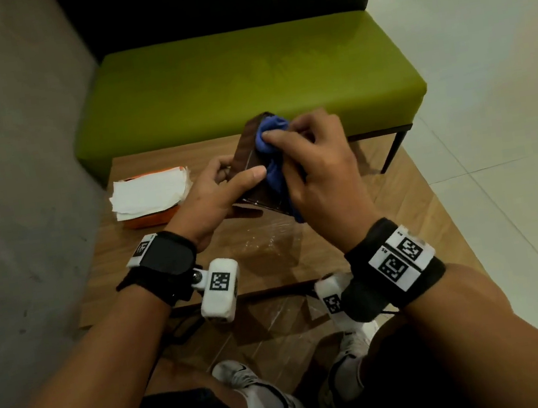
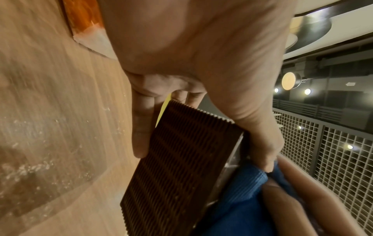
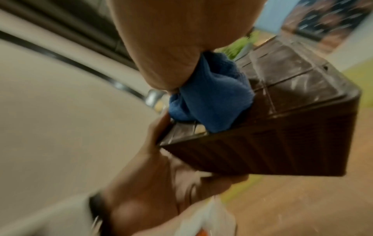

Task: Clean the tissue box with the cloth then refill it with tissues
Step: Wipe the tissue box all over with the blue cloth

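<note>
Wood-grain table (image 1: 399, 206) sits in front of a green bench seat (image 1: 243, 79), grey wall on the left, pale tiled floor on the right.

Left hand (image 1: 214, 194): closed around the near end of the brown tissue box (image 1: 247, 158). Thumb lies along the smooth upper face, fingers wrap the ribbed side. Left wrist view confirms it: fingers (image 2: 141, 127) flat on the ribbed panel (image 2: 177, 159), thumb over the opposite edge, its tip touching the cloth. Box is held tilted, far end raised toward the bench. Cannot tell whether the near end touches the table.

Right hand (image 1: 317, 162): fingers curled, clamping a bunched blue cloth (image 1: 271, 155) and pressing it onto the smooth face of the box. Right wrist view is motion-blurred, but shows the cloth (image 3: 210, 95) wadded under the hand against the grooved smooth panel (image 3: 292, 79), near the edge where it meets the ribbed side.

Tissues (image 1: 148, 193): loose white stack on top of an orange pack (image 1: 148, 219), lying on the table left of the box, just beside the left hand and not touching it. No readable print on the pack.

Clear plastic wrap (image 1: 266, 242) lies crumpled on the table below the hands.

Writing and markers: both wrists carry black straps with white square-code tags (image 1: 402, 263). Small characters beside the right-wrist tags are too small to read. No brand or label is legible on the box or cloth.

White sneakers (image 1: 252, 393) are visible under the table edge.
</note>
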Available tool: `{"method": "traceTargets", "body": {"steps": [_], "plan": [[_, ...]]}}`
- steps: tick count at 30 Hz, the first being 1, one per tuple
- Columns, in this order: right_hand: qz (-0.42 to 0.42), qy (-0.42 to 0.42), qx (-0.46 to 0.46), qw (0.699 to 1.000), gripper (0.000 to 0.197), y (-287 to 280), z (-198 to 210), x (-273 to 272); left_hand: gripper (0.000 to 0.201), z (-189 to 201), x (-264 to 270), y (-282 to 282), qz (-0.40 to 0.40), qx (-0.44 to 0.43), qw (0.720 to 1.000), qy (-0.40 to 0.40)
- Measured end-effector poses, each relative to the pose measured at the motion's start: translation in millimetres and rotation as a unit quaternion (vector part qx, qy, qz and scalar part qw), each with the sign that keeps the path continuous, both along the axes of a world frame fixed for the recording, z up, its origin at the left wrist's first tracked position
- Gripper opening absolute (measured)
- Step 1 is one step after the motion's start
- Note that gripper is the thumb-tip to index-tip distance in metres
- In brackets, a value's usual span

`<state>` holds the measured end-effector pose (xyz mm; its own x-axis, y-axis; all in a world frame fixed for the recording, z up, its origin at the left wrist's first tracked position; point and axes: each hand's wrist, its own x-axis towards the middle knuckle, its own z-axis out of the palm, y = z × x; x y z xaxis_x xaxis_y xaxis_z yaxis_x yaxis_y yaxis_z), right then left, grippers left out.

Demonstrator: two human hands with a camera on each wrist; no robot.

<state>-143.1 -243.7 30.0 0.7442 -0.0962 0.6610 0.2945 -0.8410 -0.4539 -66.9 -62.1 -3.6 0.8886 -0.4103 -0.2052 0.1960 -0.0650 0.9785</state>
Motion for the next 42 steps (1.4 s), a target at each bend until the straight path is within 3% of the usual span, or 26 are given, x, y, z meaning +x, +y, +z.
{"method": "traceTargets", "body": {"steps": [3,5,8,12,16,20,26,30,36,40,42], "plan": [[0.058,0.026,-0.058,0.996,0.024,1.8,-5.6,-7.4,0.069,-3.2,-1.7,4.2,-0.001,0.006,1.0,0.006],[0.021,0.019,-0.023,0.999,0.025,-5.7,-7.5,-0.1,0.063,-4.9,-4.9,5.4,-0.002,0.01,1.0,0.015],[-0.007,0.016,0.012,1.0,0.027,3.3,-7.6,1.2,0.074,-8.7,-7.7,7.2,-0.002,0.012,1.0,0.019],[0.068,0.056,-0.04,0.995,0.024,9.3,-18.6,-8.4,0.081,-20.4,-11.4,20.7,-0.007,0.025,0.999,0.035],[0.012,0.051,0.012,0.999,0.029,8.1,-25.9,-4.1,0.082,-29.3,-13.2,21.3,0.002,0.021,0.999,0.046],[0.073,0.078,-0.035,0.994,0.029,20.5,-35.0,-20.2,0.09,-31.4,-10.5,26.1,-0.003,0.016,0.999,0.05],[0.015,0.065,0.02,0.998,0.032,4.3,-40.1,-12.6,0.079,-37.9,-10.3,23.4,-0.019,0.024,0.997,0.067],[0.056,0.088,-0.034,0.994,0.029,7.6,-41.4,-15.4,0.098,-35.6,-13.4,23.1,-0.055,0.022,0.994,0.095],[0.137,0.109,-0.092,0.98,0.028,-3.6,-34.1,-14.2,0.067,-20.8,-18.4,7.7,-0.09,0.029,0.989,0.115],[0.199,0.127,-0.14,0.962,0.029,-1.0,-28.6,-24.4,0.058,-20.8,-13.2,4.7,-0.084,0.007,0.988,0.126],[0.214,0.133,-0.162,0.954,0.029,-2.1,-30.0,-30.6,0.068,-21.5,-11.1,4.7,-0.097,0.022,0.988,0.117]]}}
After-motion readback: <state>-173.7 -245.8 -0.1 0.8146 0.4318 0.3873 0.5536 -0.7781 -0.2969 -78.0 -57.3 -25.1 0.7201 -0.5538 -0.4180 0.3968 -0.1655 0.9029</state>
